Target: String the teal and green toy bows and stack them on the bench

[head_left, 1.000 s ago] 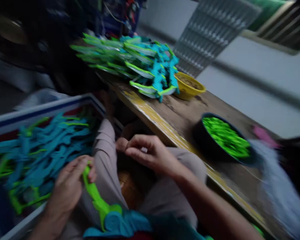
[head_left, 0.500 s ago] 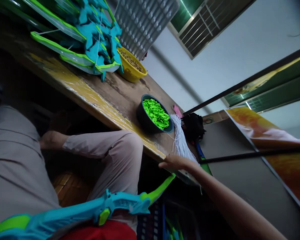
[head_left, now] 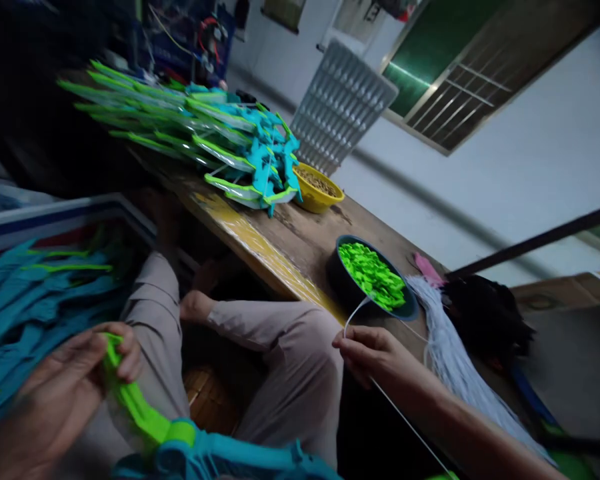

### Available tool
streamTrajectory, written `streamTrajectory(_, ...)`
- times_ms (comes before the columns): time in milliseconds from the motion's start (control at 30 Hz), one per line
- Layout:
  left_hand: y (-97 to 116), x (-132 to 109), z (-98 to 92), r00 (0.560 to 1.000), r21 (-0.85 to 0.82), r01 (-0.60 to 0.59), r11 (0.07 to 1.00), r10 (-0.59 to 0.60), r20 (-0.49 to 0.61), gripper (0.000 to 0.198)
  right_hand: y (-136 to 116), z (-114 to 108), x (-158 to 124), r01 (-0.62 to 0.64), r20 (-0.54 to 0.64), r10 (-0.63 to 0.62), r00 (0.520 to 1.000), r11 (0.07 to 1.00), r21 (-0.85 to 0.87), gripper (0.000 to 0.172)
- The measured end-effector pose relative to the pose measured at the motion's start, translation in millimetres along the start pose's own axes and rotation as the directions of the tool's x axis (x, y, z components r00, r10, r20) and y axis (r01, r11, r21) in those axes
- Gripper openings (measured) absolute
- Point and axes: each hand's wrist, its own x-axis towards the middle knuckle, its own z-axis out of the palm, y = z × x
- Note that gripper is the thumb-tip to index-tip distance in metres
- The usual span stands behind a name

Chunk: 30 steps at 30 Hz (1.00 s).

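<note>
My left hand (head_left: 73, 383), at the lower left, grips the lime-green limb tip of a toy bow (head_left: 240, 450) between thumb and fingers. The bow's blue middle lies low across my lap and runs out of the bottom edge. My right hand (head_left: 373, 350) pinches a white string (head_left: 405, 419) near the table's edge. One end of it curls up above the fingertips; the rest trails down to the lower right, towards a bit of green at the bottom edge. Beyond this hand lies a bundle of white strings (head_left: 455, 363) on the table.
On the wooden table (head_left: 290, 233) stand a dark bowl (head_left: 336, 273) of small green pieces and a yellow bowl (head_left: 320, 200) of small brownish pieces. Several finished-looking bows (head_left: 220, 143) are piled further left. A crate (head_left: 55, 213) with blue bow parts stands at my left.
My right hand has lifted from the strings at the table edge with one string. My left hand has come into view on the bow's green limb. The view has swung left.
</note>
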Motion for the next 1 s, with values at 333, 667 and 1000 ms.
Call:
streamTrajectory(333,-8.1,-9.2,-15.7,0.982,-0.091,-0.05,0.995,0.065,0.176,0.024,-43.7,77.2,16.1,0.216,0.243,-0.225,0.944,0.974,0.063,0.059)
streamTrajectory(667,-8.2,-18.0,-10.4,0.987,-0.107,-0.091,0.99,0.104,0.119,0.029,-50.1,101.4,30.7,0.306,0.338,-0.266,0.903,0.95,-0.069,0.029)
streamTrajectory(1000,-13.6,-18.1,-6.5,0.999,-0.162,-0.034,0.986,0.041,0.036,0.062,-70.4,137.1,23.7,0.548,0.327,-0.47,0.82,0.81,-0.21,0.017)
